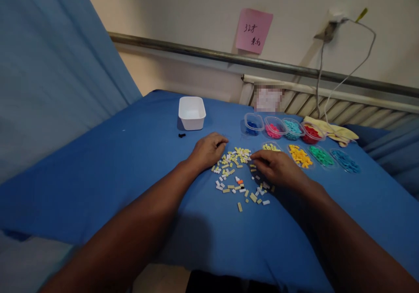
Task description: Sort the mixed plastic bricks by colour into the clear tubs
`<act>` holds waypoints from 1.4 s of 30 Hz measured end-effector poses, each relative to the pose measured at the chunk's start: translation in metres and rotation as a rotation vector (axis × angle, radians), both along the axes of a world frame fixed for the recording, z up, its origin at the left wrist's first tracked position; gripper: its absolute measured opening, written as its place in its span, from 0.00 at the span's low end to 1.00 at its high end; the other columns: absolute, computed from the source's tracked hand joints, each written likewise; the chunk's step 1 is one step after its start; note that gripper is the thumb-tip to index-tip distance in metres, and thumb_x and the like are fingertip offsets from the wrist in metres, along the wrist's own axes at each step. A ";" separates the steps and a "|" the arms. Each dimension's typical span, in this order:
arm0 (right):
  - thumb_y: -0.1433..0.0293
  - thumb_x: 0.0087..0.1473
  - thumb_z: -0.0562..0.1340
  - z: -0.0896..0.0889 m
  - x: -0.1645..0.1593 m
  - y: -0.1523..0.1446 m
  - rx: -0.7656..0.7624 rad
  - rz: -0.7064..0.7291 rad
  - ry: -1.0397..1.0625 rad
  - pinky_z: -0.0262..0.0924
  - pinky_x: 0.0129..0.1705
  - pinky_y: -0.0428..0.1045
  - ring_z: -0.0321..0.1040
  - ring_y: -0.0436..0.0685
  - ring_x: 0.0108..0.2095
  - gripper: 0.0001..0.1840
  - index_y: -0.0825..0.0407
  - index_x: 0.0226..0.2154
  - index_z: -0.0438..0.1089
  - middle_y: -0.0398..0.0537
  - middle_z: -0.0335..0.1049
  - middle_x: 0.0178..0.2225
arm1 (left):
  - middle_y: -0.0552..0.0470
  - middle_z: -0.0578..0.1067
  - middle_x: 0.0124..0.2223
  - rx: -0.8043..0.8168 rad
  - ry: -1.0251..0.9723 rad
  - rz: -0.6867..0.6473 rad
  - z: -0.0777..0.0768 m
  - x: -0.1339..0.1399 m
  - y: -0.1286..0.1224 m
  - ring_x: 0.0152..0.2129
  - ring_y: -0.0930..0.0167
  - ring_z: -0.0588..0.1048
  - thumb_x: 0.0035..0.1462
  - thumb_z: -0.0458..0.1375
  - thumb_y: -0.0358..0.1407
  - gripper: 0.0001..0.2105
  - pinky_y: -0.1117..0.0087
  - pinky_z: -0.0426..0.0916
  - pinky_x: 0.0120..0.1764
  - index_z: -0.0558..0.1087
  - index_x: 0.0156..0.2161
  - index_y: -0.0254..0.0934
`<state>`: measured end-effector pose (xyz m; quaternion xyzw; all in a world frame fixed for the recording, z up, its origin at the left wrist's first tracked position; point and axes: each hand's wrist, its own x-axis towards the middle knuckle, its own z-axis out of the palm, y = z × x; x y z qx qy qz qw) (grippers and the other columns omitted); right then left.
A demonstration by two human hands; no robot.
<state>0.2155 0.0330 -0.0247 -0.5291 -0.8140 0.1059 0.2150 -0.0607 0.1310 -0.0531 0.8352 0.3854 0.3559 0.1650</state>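
Note:
A loose pile of small toy building bricks (238, 156), mostly pale yellow and white, lies on the blue cloth between my hands. An orange brick (240, 182) shows among the scattered ones nearer to me. My left hand (209, 149) rests at the pile's left edge with its fingers curled in; whatever they may hold is hidden. At the right edge, my right hand (276, 166) has thumb and forefinger drawn together by the bricks. Anything in that pinch is too small to make out. A tub of pale yellow bricks (271, 147) sits just beyond this hand.
A white container (192, 118) stands at the back left, with a small black piece (182, 135) before it. Clear tubs of sorted bricks, including dark blue (252, 128), pink (273, 131) and orange-yellow (300, 156), line the right. A yellow cloth (334, 131) lies behind them.

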 end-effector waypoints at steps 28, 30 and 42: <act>0.69 0.68 0.62 0.002 -0.006 -0.005 -0.046 0.089 -0.317 0.64 0.45 0.51 0.76 0.61 0.45 0.11 0.46 0.42 0.82 0.51 0.81 0.44 | 0.47 0.84 0.51 0.004 0.009 0.006 0.001 0.002 -0.004 0.50 0.64 0.81 0.67 0.58 0.30 0.11 0.59 0.75 0.57 0.83 0.49 0.40; 0.69 0.68 0.62 0.003 -0.006 -0.006 -0.054 0.076 -0.328 0.63 0.42 0.50 0.75 0.60 0.44 0.10 0.47 0.41 0.81 0.50 0.80 0.42 | 0.47 0.84 0.51 0.005 0.009 0.005 0.001 0.003 -0.004 0.50 0.63 0.82 0.67 0.58 0.30 0.12 0.59 0.75 0.57 0.83 0.49 0.39; 0.72 0.61 0.62 0.006 0.003 -0.009 -0.200 -0.001 -0.172 0.63 0.38 0.49 0.76 0.56 0.36 0.18 0.49 0.51 0.80 0.48 0.82 0.39 | 0.47 0.84 0.51 0.002 0.014 0.006 0.000 0.002 -0.004 0.50 0.63 0.82 0.67 0.58 0.31 0.12 0.58 0.75 0.57 0.83 0.49 0.39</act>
